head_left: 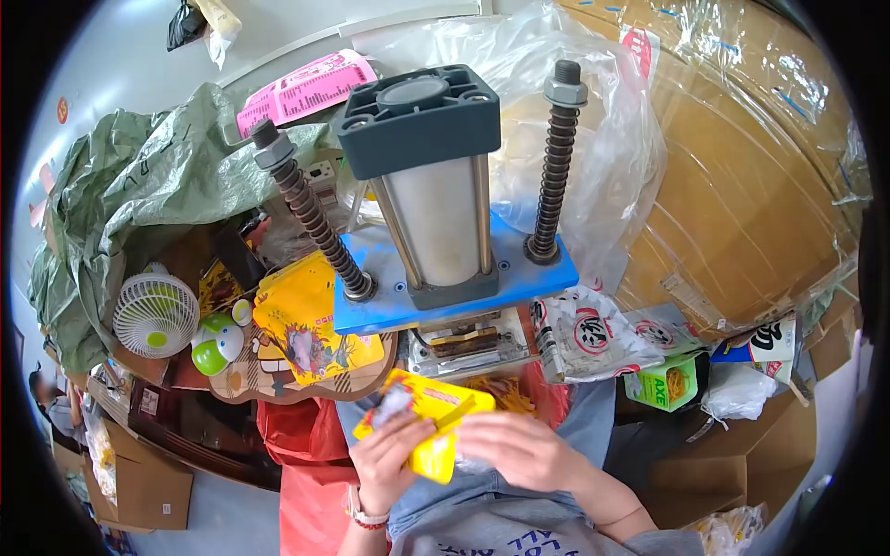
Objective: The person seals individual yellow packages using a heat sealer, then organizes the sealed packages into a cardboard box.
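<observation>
My left hand [392, 456] is closed on a yellow printed pouch [452, 403], gripping its lower left side above my lap. At the pouch's right edge, the fingers of my right hand [519, 448] are pressed together over it, slightly blurred, with the thumb hidden. Just beyond the pouch stands a press with a blue plate [389, 310], a silver cylinder [434, 222] and spring-loaded bolts. Its metal jaw area [473, 341] faces my hands. A stack of similar yellow pouches [311, 320] lies to the left on a patterned board [246, 378].
On the left are a white fan [156, 313] and a green sheet [176, 167]. Red plastic [311, 482] hangs below the board. To the right sit a white printed bag [593, 334], a green AXE container [663, 385] and an open carton [705, 477]. A large wrapped cardboard box [732, 185] stands behind.
</observation>
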### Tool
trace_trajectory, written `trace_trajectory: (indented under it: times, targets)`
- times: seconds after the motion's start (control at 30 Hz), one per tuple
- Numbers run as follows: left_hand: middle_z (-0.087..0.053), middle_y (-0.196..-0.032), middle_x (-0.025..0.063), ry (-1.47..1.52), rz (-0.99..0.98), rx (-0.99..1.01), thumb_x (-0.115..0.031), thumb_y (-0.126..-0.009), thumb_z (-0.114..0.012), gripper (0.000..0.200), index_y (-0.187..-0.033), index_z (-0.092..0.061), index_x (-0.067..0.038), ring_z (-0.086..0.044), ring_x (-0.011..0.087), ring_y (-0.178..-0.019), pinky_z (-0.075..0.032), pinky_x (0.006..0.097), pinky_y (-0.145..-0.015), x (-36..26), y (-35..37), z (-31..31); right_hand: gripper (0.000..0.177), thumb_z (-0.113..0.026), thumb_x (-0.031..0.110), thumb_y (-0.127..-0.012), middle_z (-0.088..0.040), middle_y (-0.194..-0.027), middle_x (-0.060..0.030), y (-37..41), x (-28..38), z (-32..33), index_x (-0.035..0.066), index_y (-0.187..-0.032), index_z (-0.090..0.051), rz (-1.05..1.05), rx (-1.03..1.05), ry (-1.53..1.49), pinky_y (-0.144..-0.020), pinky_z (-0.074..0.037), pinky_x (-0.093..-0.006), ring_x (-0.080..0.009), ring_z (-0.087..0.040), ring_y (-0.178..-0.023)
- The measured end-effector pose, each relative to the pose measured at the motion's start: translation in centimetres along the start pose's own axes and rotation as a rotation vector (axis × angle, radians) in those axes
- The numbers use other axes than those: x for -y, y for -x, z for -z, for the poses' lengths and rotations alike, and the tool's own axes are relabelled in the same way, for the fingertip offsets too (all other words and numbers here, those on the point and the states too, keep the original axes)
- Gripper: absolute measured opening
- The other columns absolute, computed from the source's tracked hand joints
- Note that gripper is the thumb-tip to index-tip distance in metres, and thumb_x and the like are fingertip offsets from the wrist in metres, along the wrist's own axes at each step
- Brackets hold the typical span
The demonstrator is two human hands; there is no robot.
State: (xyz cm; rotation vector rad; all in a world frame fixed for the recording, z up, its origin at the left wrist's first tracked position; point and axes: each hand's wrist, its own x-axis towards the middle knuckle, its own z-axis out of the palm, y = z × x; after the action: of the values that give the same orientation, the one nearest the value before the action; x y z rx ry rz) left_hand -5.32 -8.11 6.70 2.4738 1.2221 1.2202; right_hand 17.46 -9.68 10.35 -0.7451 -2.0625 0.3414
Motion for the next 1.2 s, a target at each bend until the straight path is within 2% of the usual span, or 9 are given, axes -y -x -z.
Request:
trace_trajectory:
  times: [0.13,0.27,0.53,0.67,0.83,0.93,1.03,1.1,1.2]
  targets:
    - [-0.075,-0.094,0.0078,0.383,0.074,0.183,-0.01,-0.077,-0.077,0.021,-0.097,-0.075,-0.006,-0.073,0.0268,-0.088,-0.058,0.034,-0.081,-1.1,-0.8,0.1,0.025,-0.079,0.007,-0.076,-0.07,-0.104,-0.0111,0.1,0.4,1.3,0.003,-0.099,-0.072,-0.093,-0.025,-0.293,-0.088,-0.054,-0.0375,-0.027,-0.067,-0.101]
    - [-0.074,-0.092,0.0015,0.801,0.837,0.378,-0.019,-0.093,-0.071,0.022,-0.103,-0.073,0.0,-0.064,0.0041,-0.079,-0.052,0.023,-0.069,1.9,2.0,-7.0,0.066,-0.085,0.018,-0.074,-0.064,-0.119,-0.0134,1.3,-2.9,0.1,0.003,-0.131,-0.054,-0.374,-0.122,0.235,-0.081,-0.053,-0.034,-0.0273,-0.066,-0.088]
    - [-0.071,-0.108,0.0096,1.299,1.133,0.13,-0.007,-0.093,-0.066,0.021,-0.111,-0.067,0.003,-0.069,0.0155,-0.091,-0.055,0.0291,-0.08,4.8,-3.7,-10.2,0.069,-0.055,0.004,-0.094,-0.064,-0.078,-0.0106,5.7,-7.0,5.7,0.007,-0.154,-0.021,-1.107,-0.688,-0.996,-0.05,-0.041,-0.0234,-0.0111,-0.052,-0.053]
    - [-0.072,-0.108,0.0089,1.386,1.153,0.12,-0.011,-0.092,-0.068,0.025,-0.112,-0.067,0.004,-0.067,0.0144,-0.094,-0.052,0.0283,-0.084,5.2,-3.9,-10.7,0.056,-0.059,-0.002,-0.09,-0.063,-0.093,-0.0117,6.6,-10.8,4.4,0.008,-0.141,-0.038,-0.936,-1.173,-1.123,-0.058,-0.042,-0.0235,-0.0104,-0.053,-0.066]
    - [-0.071,-0.11,0.0087,1.386,1.189,0.233,-0.014,-0.093,-0.068,0.028,-0.115,-0.065,0.003,-0.067,0.0145,-0.097,-0.053,0.0293,-0.085,5.4,-4.3,-9.7,0.021,-0.057,-0.006,-0.09,-0.059,-0.093,-0.0085,8.9,-20.1,4.0,-0.001,-0.11,-0.053,-0.801,-1.122,-1.253,-0.062,-0.043,-0.024,-0.0108,-0.053,-0.072]
    - [-0.071,-0.104,0.01,0.87,1.034,0.446,-0.021,-0.096,-0.065,0.031,-0.114,-0.066,0.004,-0.068,0.0132,-0.086,-0.056,0.028,-0.073,8.7,-3.9,-6.3,0.008,-0.056,-0.006,-0.091,-0.057,-0.09,-0.0075,6.6,-20.8,3.6,-0.005,-0.098,-0.055,-0.751,-1.296,-1.252,-0.063,-0.043,-0.0247,-0.0115,-0.051,-0.073]
    - [-0.071,-0.099,0.0096,0.626,0.853,-0.073,-0.014,-0.095,-0.062,0.025,-0.111,-0.066,0.005,-0.069,0.0151,-0.085,-0.055,0.0285,-0.075,15.6,-2.7,-4.1,0.039,-0.054,-0.008,-0.091,-0.056,-0.094,-0.009,4.5,-18.3,1.7,0.009,-0.125,-0.047,-0.932,-1.152,-1.48,-0.065,-0.043,-0.028,-0.0149,-0.052,-0.076]
    - [-0.066,-0.12,0.0155,0.421,0.673,-0.23,-0.014,-0.089,-0.067,0.04,-0.124,-0.059,0.003,-0.064,0.0259,-0.112,-0.051,0.0367,-0.093,17.6,-5.1,-2.3,0.068,-0.052,-0.008,-0.09,-0.058,-0.102,-0.0145,4.1,-16.6,0.8,0.031,-0.142,-0.03,-0.91,-1.12,-1.485,-0.066,-0.045,-0.0306,-0.0177,-0.054,-0.077]
    - [-0.026,-0.159,0.0159,-0.421,0.432,-0.066,-0.033,-0.084,-0.066,0.077,-0.15,-0.035,-0.01,-0.009,0.0376,-0.15,-0.011,0.0608,-0.116,22.1,-6.1,-3.1,0.07,-0.055,-0.01,-0.088,-0.06,-0.106,-0.0173,4.9,-13.5,3.1,0.027,-0.142,-0.031,-0.907,-1.156,-1.376,-0.066,-0.045,-0.0289,-0.0168,-0.055,-0.076]
